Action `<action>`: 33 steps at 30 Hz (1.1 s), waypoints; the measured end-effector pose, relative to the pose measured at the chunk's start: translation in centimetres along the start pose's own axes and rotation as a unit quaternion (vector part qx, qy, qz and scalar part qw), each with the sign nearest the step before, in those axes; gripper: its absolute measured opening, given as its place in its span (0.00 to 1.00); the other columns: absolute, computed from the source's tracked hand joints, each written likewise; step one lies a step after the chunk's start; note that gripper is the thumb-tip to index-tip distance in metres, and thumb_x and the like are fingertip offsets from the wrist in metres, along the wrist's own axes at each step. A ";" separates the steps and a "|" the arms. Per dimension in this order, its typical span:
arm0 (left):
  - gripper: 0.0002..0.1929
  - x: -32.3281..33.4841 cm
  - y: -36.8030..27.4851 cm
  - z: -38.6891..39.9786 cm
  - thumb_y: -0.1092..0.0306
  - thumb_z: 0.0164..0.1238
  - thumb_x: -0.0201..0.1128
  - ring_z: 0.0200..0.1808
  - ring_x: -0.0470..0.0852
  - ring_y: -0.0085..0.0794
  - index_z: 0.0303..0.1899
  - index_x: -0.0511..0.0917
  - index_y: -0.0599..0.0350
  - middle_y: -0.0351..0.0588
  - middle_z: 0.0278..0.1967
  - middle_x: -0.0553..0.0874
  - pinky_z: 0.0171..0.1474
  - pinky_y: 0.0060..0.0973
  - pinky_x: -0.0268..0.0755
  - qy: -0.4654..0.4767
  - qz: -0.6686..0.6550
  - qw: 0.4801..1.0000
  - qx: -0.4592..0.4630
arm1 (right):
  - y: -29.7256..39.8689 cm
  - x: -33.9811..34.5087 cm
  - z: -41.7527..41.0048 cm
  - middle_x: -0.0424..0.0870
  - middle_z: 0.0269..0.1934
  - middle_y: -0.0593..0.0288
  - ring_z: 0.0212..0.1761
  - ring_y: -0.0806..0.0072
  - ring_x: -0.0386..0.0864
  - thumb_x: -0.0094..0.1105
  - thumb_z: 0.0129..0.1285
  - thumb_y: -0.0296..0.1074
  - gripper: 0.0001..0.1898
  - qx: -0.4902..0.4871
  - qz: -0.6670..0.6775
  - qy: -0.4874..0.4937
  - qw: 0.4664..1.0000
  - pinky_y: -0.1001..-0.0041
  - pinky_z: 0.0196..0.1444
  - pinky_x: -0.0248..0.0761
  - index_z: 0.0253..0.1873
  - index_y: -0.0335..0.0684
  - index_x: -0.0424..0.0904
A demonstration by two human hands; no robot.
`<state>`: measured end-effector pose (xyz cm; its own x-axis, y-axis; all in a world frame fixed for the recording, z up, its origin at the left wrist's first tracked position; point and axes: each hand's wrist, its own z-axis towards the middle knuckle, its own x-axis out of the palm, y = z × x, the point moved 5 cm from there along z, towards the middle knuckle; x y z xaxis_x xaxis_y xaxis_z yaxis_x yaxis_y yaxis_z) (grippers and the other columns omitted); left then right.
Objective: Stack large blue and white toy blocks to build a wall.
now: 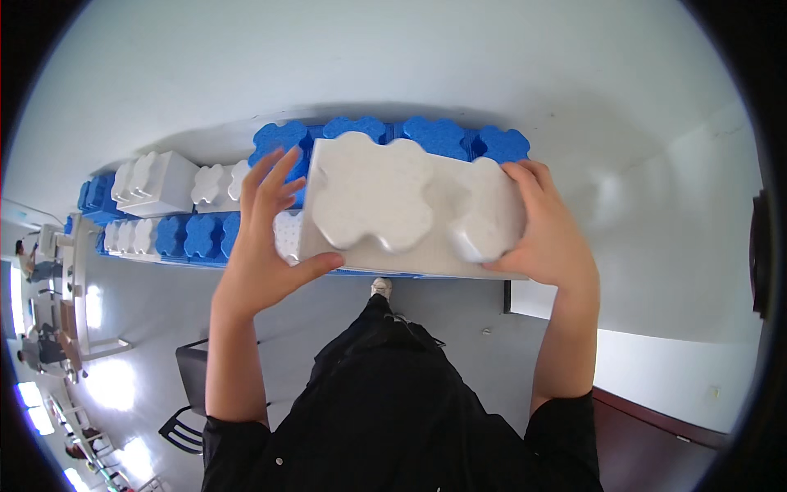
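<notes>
A large white block (372,197) with rounded, lobed studs on top is right in front of me, over a row of blue blocks. My right hand (547,227) is closed around the block's right-hand stud (489,212), thumb at the near side and fingers at the far side. At the block's left end is my left hand (264,240), its fingers spread and slightly blurred. Its thumb overlaps the near left corner; whether it touches cannot be told. Behind the white block, several blue studded blocks (436,136) stand against the wall. Whatever lies directly beneath the white block is hidden.
More white blocks (163,184) and blue blocks (203,237) continue leftward along the wall (393,55). A dark chair (192,375) stands on the grey floor at my left. Farther left are tables (80,277) and seated people (43,353).
</notes>
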<state>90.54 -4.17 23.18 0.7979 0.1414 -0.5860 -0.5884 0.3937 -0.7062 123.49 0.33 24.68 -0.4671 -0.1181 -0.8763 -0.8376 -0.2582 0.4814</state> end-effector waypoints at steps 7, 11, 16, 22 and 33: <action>0.37 2.4 12.7 -14.4 0.46 0.78 0.67 0.69 0.79 0.44 0.75 0.66 0.62 0.53 0.71 0.74 0.72 0.42 0.70 -0.116 -0.304 0.897 -0.300 | -8.7 -1.5 -5.7 0.76 0.67 0.54 0.67 0.58 0.78 0.91 0.25 0.35 0.64 0.029 0.164 -0.053 0.985 0.60 0.71 0.72 0.76 0.36 0.66; 0.43 4.9 12.5 -16.5 0.43 0.72 0.72 0.73 0.75 0.42 0.77 0.64 0.61 0.52 0.72 0.75 0.72 0.44 0.69 -0.103 -0.407 0.835 -0.354 | -13.5 0.4 -8.7 0.80 0.65 0.54 0.66 0.60 0.79 0.91 0.24 0.32 0.64 0.096 0.397 -0.058 0.911 0.60 0.68 0.74 0.76 0.35 0.67; 0.56 2.4 9.1 -14.7 0.48 0.51 0.87 0.76 0.73 0.39 0.79 0.64 0.60 0.50 0.73 0.76 0.76 0.39 0.66 -0.097 -0.468 0.835 -0.273 | -16.3 4.7 -10.2 0.84 0.62 0.55 0.63 0.61 0.83 0.89 0.24 0.28 0.63 0.112 0.484 -0.014 0.868 0.61 0.64 0.78 0.76 0.32 0.68; 0.54 -2.4 11.0 -15.0 0.47 0.46 0.86 0.72 0.75 0.42 0.73 0.71 0.66 0.53 0.68 0.80 0.75 0.39 0.64 -0.037 -0.524 0.814 -0.246 | -10.7 8.6 -7.9 0.83 0.66 0.54 0.66 0.61 0.82 0.91 0.27 0.38 0.62 0.131 0.500 0.126 0.846 0.61 0.65 0.77 0.75 0.29 0.69; 0.50 -16.2 16.3 -16.2 0.49 0.57 0.77 0.69 0.77 0.38 0.77 0.64 0.62 0.50 0.67 0.79 0.73 0.38 0.66 -0.127 -0.511 0.832 -0.177 | 13.3 11.4 0.6 0.68 0.79 0.53 0.85 0.58 0.62 0.92 0.20 0.70 0.87 -0.038 0.547 -0.041 0.835 0.57 0.84 0.56 0.87 0.36 0.47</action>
<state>65.94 -14.76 14.70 0.8806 0.1020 0.4628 0.4476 0.1413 -0.8830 106.88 -3.92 21.04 -0.9616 -0.2581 0.0934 0.1227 -0.1001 0.9874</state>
